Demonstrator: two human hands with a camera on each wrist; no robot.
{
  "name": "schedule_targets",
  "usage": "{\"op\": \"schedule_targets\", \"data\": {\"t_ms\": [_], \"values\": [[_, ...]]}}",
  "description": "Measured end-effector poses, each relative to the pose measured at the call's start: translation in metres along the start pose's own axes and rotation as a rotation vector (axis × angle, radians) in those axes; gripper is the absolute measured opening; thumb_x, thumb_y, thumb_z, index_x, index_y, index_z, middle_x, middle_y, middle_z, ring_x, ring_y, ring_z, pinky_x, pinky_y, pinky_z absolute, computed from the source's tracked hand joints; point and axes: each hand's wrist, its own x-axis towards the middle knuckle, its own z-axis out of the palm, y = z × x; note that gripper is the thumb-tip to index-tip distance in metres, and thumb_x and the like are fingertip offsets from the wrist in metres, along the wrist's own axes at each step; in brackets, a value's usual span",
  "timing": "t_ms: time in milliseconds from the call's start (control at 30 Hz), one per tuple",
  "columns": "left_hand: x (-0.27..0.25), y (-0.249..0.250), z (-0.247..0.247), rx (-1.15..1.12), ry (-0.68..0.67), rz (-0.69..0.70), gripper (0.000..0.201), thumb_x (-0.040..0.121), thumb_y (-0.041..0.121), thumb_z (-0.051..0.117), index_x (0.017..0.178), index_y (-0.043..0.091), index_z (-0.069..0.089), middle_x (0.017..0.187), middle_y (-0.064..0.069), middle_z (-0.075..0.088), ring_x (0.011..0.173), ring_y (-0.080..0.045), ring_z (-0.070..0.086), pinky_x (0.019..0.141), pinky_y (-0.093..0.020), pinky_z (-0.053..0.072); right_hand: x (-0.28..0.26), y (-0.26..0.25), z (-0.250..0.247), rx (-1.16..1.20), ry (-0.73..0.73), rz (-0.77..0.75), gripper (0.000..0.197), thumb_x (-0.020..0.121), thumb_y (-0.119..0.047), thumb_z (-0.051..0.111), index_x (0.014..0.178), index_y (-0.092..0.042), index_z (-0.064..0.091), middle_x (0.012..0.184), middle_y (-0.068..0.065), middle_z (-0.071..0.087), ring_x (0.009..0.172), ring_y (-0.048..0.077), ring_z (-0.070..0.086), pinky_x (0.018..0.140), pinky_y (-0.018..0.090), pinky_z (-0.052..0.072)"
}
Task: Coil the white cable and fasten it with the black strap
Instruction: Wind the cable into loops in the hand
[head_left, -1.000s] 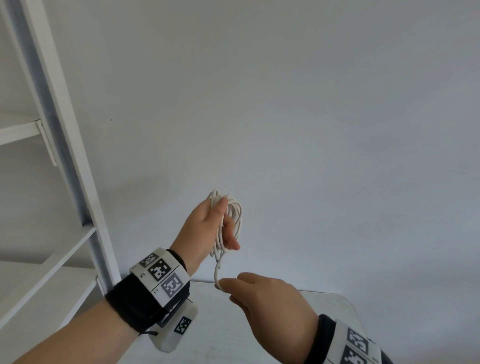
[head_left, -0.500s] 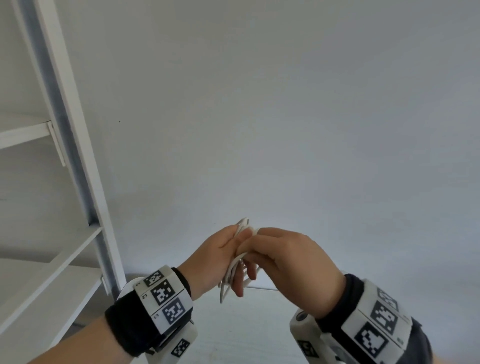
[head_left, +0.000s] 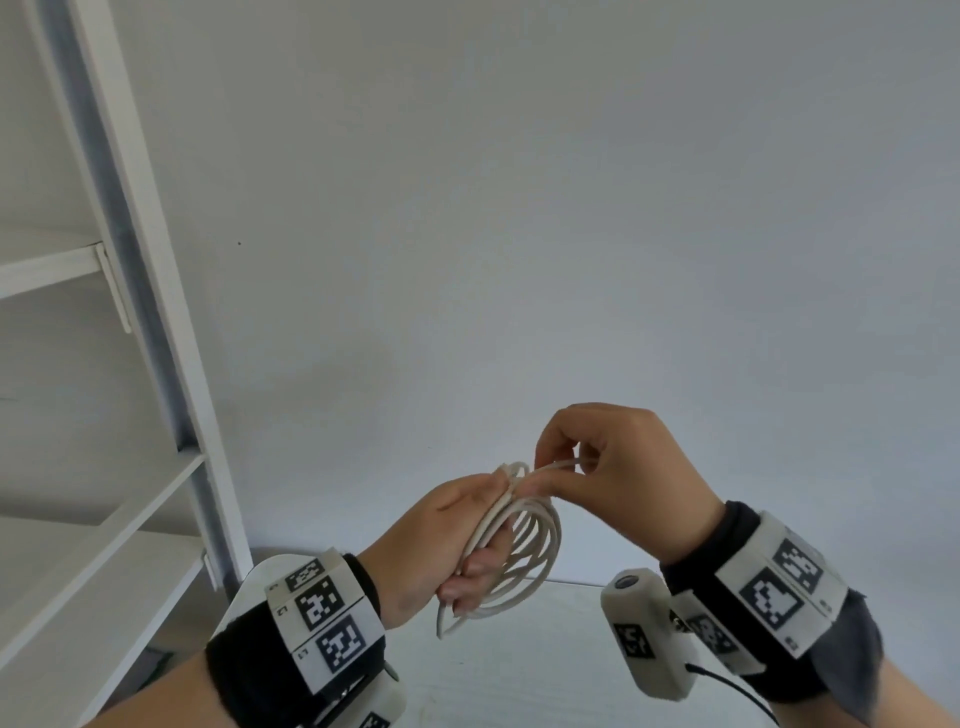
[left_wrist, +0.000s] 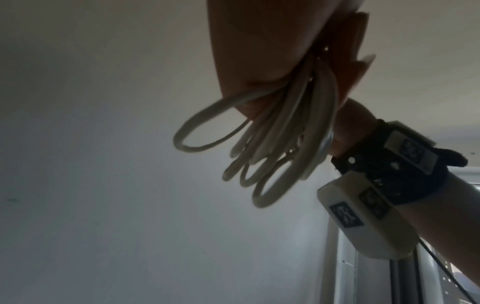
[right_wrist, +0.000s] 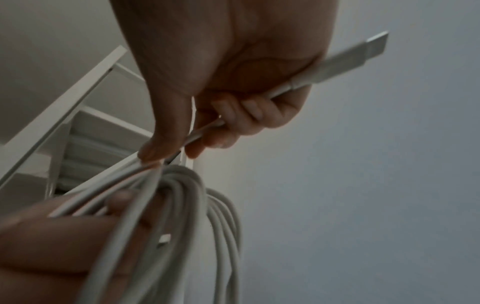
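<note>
Your left hand (head_left: 447, 540) is gripping the white cable (head_left: 524, 561), fingers curled round a bundle of loops that is hanging off the hand's far side, and one loose end is poking out below your fingertips. Your right hand (head_left: 618, 478) is sitting just beside it, right of and above it, thumb and fingers pinching a single strand where it is leaving the top of the coil. In the right wrist view that strand is running through your palm, and the plug (right_wrist: 361, 55) is sticking out past the heel of the hand. The worktop (head_left: 519, 675) is lying below both hands, and the white shelf (head_left: 130, 312) is standing well off to your left.
</note>
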Motion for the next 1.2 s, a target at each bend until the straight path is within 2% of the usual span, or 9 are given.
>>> {"op": "schedule_targets", "data": {"t_ms": [100, 167, 333, 500, 633, 733, 867, 1000, 1200], "values": [[-0.001, 0.003, -0.003, -0.037, -0.045, -0.008, 0.054, 0.088, 0.058, 0.029, 0.07, 0.011, 0.047, 0.042, 0.003, 0.032, 0.028, -0.007, 0.021, 0.036, -0.017, 0.028, 0.0, 0.01, 0.002, 0.172, 0.004, 0.098, 0.015, 0.066, -0.024, 0.079, 0.062, -0.019, 0.066, 0.051, -0.015, 0.058, 0.047, 0.002, 0.047, 0.049, 0.008, 0.034], [-0.001, 0.006, -0.005, -0.084, -0.076, -0.009, 0.055, 0.086, 0.062, 0.035, 0.069, 0.011, 0.049, 0.041, 0.004, 0.031, 0.027, -0.006, 0.02, 0.035, -0.015, 0.027, 0.0, 0.018, 0.004, 0.275, 0.008, 0.157, 0.012, 0.07, -0.021, 0.076, 0.063, -0.02, 0.067, 0.051, -0.02, 0.059, 0.042, 0.003, 0.043, 0.047, 0.009, 0.034], [-0.003, 0.014, -0.008, -0.198, -0.087, 0.011, 0.046, 0.081, 0.057, 0.044, 0.067, 0.013, 0.049, 0.039, 0.006, 0.029, 0.025, -0.005, 0.018, 0.033, -0.013, 0.026, -0.005, 0.034, 0.016, 0.506, 0.029, 0.24, 0.02, 0.078, -0.006, 0.069, 0.064, -0.02, 0.065, 0.055, -0.01, 0.063, 0.044, 0.007, 0.05, 0.046, 0.016, 0.041], [0.001, 0.018, -0.01, -0.316, -0.068, 0.009, 0.046, 0.078, 0.058, 0.044, 0.064, 0.014, 0.05, 0.037, 0.007, 0.03, 0.023, -0.003, 0.019, 0.032, -0.012, 0.025, -0.013, 0.031, 0.031, 0.722, 0.082, 0.308, 0.013, 0.084, 0.001, 0.059, 0.073, -0.005, 0.061, 0.051, -0.009, 0.059, 0.04, 0.003, 0.047, 0.041, 0.011, 0.034], [0.003, 0.02, -0.012, -0.415, -0.04, 0.015, 0.045, 0.076, 0.057, 0.046, 0.062, 0.014, 0.051, 0.036, 0.007, 0.029, 0.021, -0.002, 0.021, 0.031, -0.012, 0.023, -0.018, 0.029, 0.044, 0.795, 0.124, 0.353, 0.016, 0.085, 0.005, 0.054, 0.075, -0.006, 0.061, 0.051, -0.009, 0.058, 0.04, 0.005, 0.044, 0.041, 0.018, 0.032], [0.005, 0.021, -0.013, -0.462, -0.022, 0.038, 0.044, 0.076, 0.055, 0.046, 0.06, 0.015, 0.053, 0.035, 0.008, 0.03, 0.021, -0.001, 0.022, 0.029, -0.012, 0.024, -0.021, 0.027, 0.051, 0.836, 0.128, 0.366, 0.02, 0.083, 0.007, 0.055, 0.072, -0.007, 0.064, 0.053, -0.001, 0.061, 0.045, 0.015, 0.048, 0.044, 0.023, 0.041], [0.006, 0.022, -0.014, -0.469, -0.007, 0.046, 0.043, 0.075, 0.056, 0.048, 0.061, 0.015, 0.053, 0.034, 0.008, 0.031, 0.021, -0.001, 0.022, 0.029, -0.012, 0.024, -0.024, 0.025, 0.055, 0.782, 0.119, 0.363, 0.027, 0.08, 0.01, 0.055, 0.068, -0.012, 0.064, 0.052, -0.004, 0.063, 0.047, 0.009, 0.053, 0.05, 0.019, 0.044], [0.008, 0.021, -0.015, -0.475, 0.026, 0.058, 0.044, 0.08, 0.056, 0.047, 0.062, 0.016, 0.051, 0.035, 0.009, 0.03, 0.022, -0.001, 0.022, 0.028, -0.013, 0.024, -0.028, 0.026, 0.061, 0.785, 0.11, 0.384, 0.017, 0.077, 0.008, 0.06, 0.084, -0.006, 0.066, 0.073, 0.007, 0.069, 0.067, 0.024, 0.061, 0.068, 0.044, 0.053], [0.009, 0.019, -0.016, -0.495, 0.025, 0.058, 0.043, 0.08, 0.054, 0.046, 0.061, 0.016, 0.05, 0.034, 0.009, 0.03, 0.021, -0.001, 0.023, 0.028, -0.013, 0.025, -0.034, 0.024, 0.072, 0.883, 0.154, 0.507, 0.042, 0.064, -0.013, 0.069, 0.103, -0.021, 0.055, 0.107, 0.005, 0.065, 0.075, 0.024, 0.066, 0.078, 0.043, 0.057]]}}
